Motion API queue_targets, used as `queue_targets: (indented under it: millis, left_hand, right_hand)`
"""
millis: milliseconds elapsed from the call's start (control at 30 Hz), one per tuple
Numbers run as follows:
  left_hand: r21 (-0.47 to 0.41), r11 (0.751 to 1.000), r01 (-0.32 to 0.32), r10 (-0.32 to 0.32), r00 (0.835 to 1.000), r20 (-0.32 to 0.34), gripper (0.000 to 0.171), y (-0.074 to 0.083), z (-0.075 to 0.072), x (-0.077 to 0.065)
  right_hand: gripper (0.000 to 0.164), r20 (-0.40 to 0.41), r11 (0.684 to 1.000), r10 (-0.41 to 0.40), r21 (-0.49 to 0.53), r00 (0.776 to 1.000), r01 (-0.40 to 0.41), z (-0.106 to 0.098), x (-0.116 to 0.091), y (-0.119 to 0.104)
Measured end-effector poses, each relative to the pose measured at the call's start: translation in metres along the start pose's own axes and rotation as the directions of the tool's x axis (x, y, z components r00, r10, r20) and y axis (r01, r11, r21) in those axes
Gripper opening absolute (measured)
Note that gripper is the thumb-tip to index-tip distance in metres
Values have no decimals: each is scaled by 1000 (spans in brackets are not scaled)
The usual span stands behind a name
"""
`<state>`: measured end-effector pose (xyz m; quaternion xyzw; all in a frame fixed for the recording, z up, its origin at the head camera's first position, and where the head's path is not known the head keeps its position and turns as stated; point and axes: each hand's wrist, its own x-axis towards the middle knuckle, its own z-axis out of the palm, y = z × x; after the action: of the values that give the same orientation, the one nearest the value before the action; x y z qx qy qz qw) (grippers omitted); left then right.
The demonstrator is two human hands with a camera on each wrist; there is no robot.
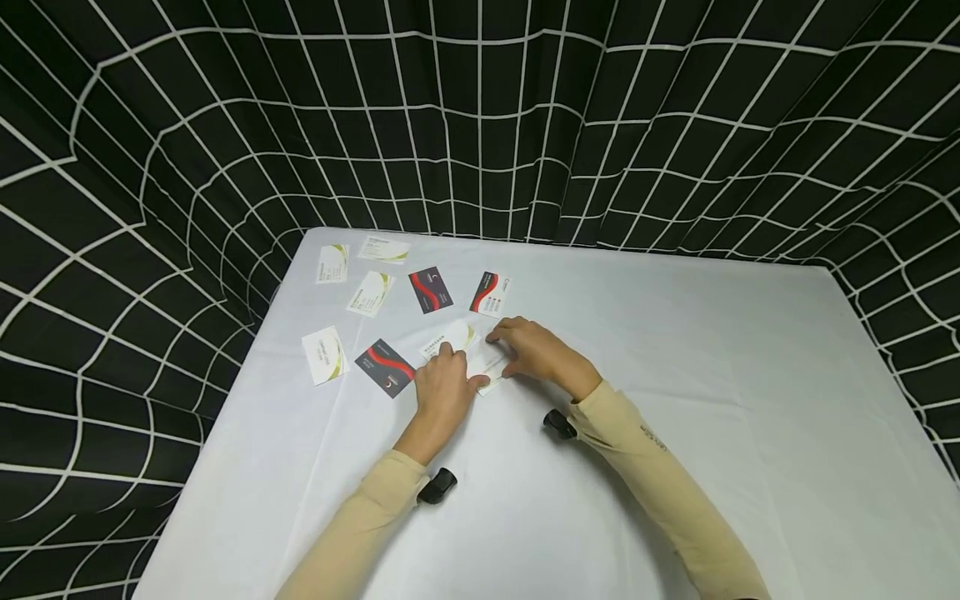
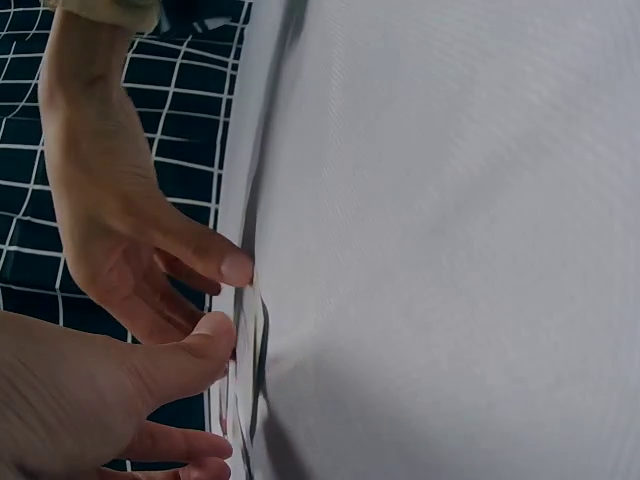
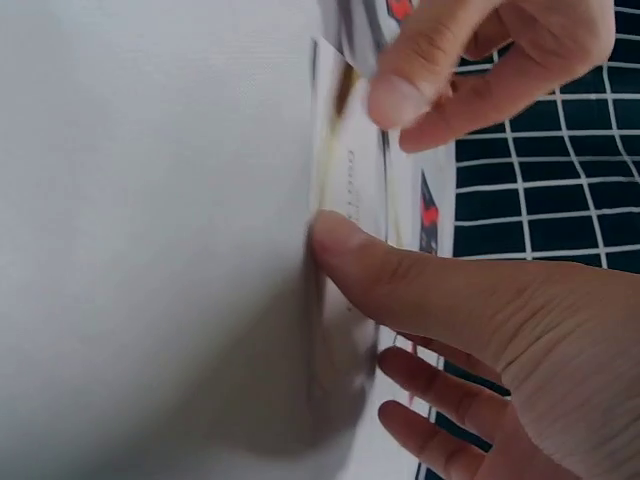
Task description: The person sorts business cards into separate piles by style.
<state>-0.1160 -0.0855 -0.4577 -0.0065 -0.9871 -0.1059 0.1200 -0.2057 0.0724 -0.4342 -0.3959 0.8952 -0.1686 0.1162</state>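
Observation:
White business cards with green-gold corners lie partly under both hands. My left hand (image 1: 442, 387) touches one white card (image 1: 459, 331) with its fingertips. Its thumb (image 2: 208, 335) is at the near corner of a second white card (image 1: 489, 360). Around this second card my right hand (image 1: 536, 350) has its thumb at the near edge and its fingers at the far edge. In the right wrist view, the right thumb (image 3: 345, 240) presses on the card edge. Part of each card is hidden by the hands.
Left of the hands lie a dark card with a red stripe (image 1: 386, 367) and a white card (image 1: 325, 356). Farther back are another dark card (image 1: 431, 289), a red-and-white card (image 1: 491, 293) and several white cards (image 1: 371, 293). A gridded black curtain (image 1: 480, 125) borders the white table (image 1: 712, 417).

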Motion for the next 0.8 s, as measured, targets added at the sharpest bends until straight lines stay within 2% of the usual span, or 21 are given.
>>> queue_targets:
  millis: [233, 400, 500, 600, 667, 700, 800]
  left_hand:
    - [5, 1000, 10, -10, 999, 42, 45, 3, 5, 2]
    - [-35, 999, 16, -13, 997, 78, 43, 7, 3, 4]
    - [-72, 997, 19, -12, 995, 98, 44, 8, 3, 7]
    - [-175, 984, 9, 9, 995, 101, 43, 9, 2, 10]
    - [-295, 955, -6, 36, 995, 97, 38, 8, 2, 12]
    - [-363, 932, -6, 45, 994, 98, 35, 8, 2, 13]
    - [-567, 824, 14, 64, 991, 118, 29, 8, 3, 16]
  right_hand:
    - [49, 61, 998, 5, -68, 998, 0, -3, 3, 1]
    - [38, 80, 999, 41, -7, 996, -41, -4, 0, 0]
    - [46, 81, 997, 61, 40, 995, -65, -3, -4, 2]
    - [55, 24, 991, 73, 108, 997, -75, 0, -11, 7]
    - [50, -30, 977, 101, 191, 994, -94, 2, -18, 12]
    - [45, -59, 964, 127, 243, 990, -109, 3, -22, 14]
    - [30, -114, 904, 251, 382, 961, -191, 4, -36, 18]
